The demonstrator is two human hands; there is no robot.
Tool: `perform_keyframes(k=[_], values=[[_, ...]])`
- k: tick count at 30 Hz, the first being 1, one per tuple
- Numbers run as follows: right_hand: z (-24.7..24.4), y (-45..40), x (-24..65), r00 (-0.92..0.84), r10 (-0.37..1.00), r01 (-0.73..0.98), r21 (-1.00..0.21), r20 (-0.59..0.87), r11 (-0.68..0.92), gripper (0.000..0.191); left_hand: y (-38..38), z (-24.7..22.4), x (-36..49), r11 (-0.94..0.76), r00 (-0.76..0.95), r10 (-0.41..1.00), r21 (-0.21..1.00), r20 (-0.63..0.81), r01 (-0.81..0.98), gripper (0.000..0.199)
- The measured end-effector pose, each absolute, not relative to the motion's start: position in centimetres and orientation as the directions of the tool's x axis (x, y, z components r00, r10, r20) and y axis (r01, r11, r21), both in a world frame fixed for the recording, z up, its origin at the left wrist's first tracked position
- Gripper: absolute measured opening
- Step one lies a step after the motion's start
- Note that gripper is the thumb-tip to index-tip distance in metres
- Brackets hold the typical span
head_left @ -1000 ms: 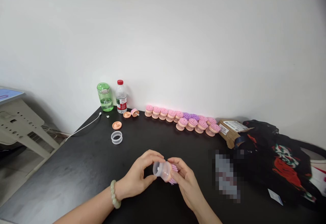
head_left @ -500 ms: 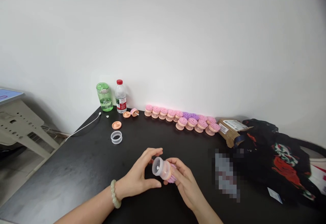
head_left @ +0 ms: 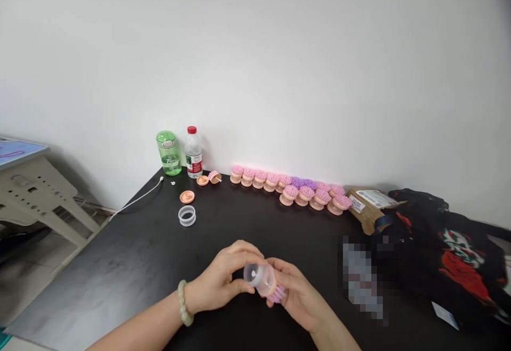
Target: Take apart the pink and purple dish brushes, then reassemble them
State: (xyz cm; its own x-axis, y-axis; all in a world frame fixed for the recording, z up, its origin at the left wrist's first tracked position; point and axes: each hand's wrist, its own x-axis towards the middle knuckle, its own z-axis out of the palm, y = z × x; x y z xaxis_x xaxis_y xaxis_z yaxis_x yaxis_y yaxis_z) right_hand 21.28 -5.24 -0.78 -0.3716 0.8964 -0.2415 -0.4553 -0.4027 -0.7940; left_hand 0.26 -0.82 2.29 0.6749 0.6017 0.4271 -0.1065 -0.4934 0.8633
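A scrub brush with pink bristles and a translucent hollow body is tilted between my hands, low over the black table. My right hand grips it at the bristle end, the bristles pointing down to the right. The fingers of my left hand curl over the top of the translucent body, the thumb below its open rim. A small white knob shows inside that rim. To the far left lie a translucent ring, an orange disc cap, another orange cap and a pink brush head with a white stem.
Several pink and purple scrub brushes line the wall. A green bottle and a red-capped water bottle stand back left, near a white cable. At right are a cardboard box, dark printed cloth and a blurred-out patch.
My left hand has closed in from beside the brush onto its translucent body. The brush has tipped with its bristles further down. The view has shifted slightly left.
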Motion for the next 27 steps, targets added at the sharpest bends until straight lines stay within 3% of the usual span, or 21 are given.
perform_keyframes(k=[3,6,10,13,15,18,20,25,27], values=[[-1.0,-5.4,21.1,-0.392,0.887,-0.462,-0.781,-0.245,-0.42,0.034,-0.9,1.7,0.4,-0.435,0.653,0.637,0.89,0.409,-0.133,0.041],[-1.5,-5.4,20.8,-0.297,0.921,-0.431,-0.826,-0.251,-0.364,0.043,-0.8,1.4,0.6,-0.115,0.539,0.798,0.946,0.27,-0.304,0.054],[-2.4,-4.2,20.7,-0.021,0.965,-0.283,-0.924,-0.262,-0.257,0.054,-0.2,1.6,0.5,0.253,0.418,0.908,0.771,0.019,-0.585,0.049],[-2.8,-1.9,20.5,0.08,0.974,-0.121,-0.972,-0.211,-0.201,0.053,0.4,1.3,0.4,0.454,0.434,0.88,0.608,-0.192,-0.651,0.043],[-2.6,0.3,20.0,0.086,0.991,0.02,-0.995,-0.101,-0.103,0.052,0.7,0.7,0.6,0.582,0.453,0.813,0.504,-0.365,-0.638,0.039],[-1.8,4.6,18.1,-0.045,0.989,0.265,-0.952,0.143,0.15,0.048,0.9,0.0,1.0,0.693,0.437,0.706,0.415,-0.557,-0.59,0.034],[-0.9,7.8,15.7,-0.156,0.961,0.334,-0.904,0.227,0.268,0.044,0.9,-0.4,1.2,0.717,0.434,0.678,0.404,-0.593,-0.568,0.034],[1.6,15.3,7.2,-0.485,0.825,0.379,-0.779,0.291,0.498,0.026,0.8,-2.4,1.5,0.811,0.651,0.584,0.365,-0.485,-0.457,0.056],[2.2,17.3,4.0,-0.573,0.771,0.377,-0.746,0.278,0.549,0.027,1.0,-3.3,1.6,0.801,0.674,0.597,0.374,-0.434,-0.468,0.053]])
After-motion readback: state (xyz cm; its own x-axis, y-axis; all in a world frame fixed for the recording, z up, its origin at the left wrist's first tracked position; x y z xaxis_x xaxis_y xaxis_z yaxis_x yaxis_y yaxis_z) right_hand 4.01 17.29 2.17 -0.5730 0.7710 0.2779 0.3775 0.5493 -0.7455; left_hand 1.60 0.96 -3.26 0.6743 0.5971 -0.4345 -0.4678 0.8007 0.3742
